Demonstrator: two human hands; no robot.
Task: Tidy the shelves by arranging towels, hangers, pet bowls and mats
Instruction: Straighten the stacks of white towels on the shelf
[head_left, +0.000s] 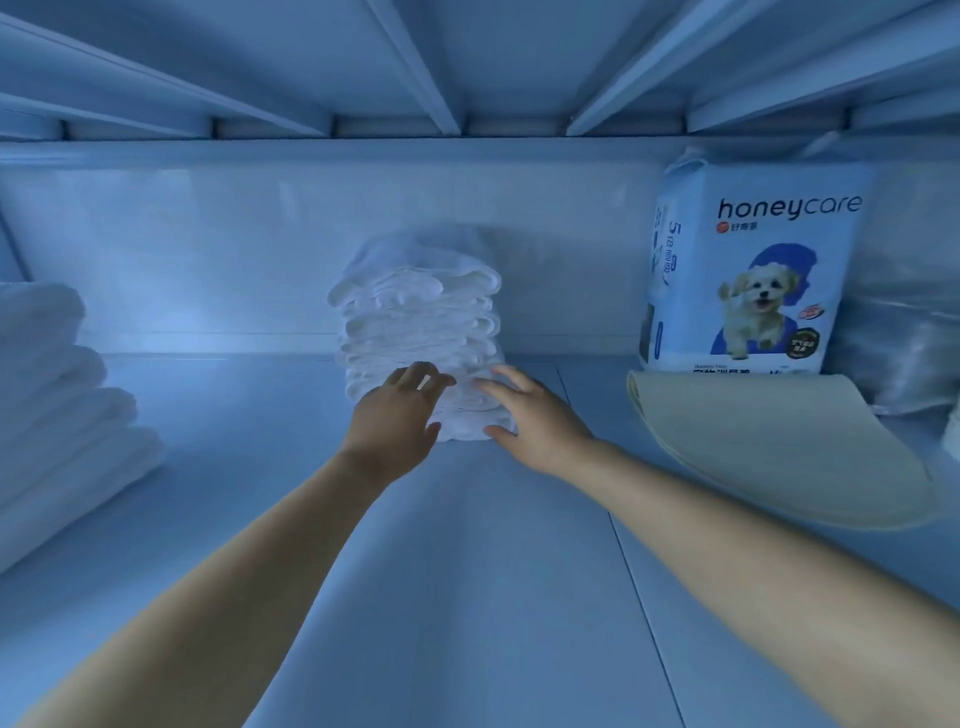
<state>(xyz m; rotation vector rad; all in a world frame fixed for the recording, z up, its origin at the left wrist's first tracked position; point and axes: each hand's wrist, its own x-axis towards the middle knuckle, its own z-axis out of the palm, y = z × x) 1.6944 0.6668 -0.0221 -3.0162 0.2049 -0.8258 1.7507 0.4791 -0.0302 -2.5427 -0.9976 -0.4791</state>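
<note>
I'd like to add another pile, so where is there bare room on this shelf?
Widest bare shelf lies between the left towels and the middle stack, which the left hand and right hand touch. A narrower strip runs between that stack and the mat. The right end is crowded: mat, pack, wrapped bundles.

Towel stack (423, 332) left of pad pack (748, 270)

i'm reaching into a storage shelf (467, 545) for linen and pet supplies; shop or home, i cannot tell. folded white towels (421, 322) stand stacked, and a honeycare puppy-pad pack (753, 270) stands behind a beige mat (769, 441).
</note>
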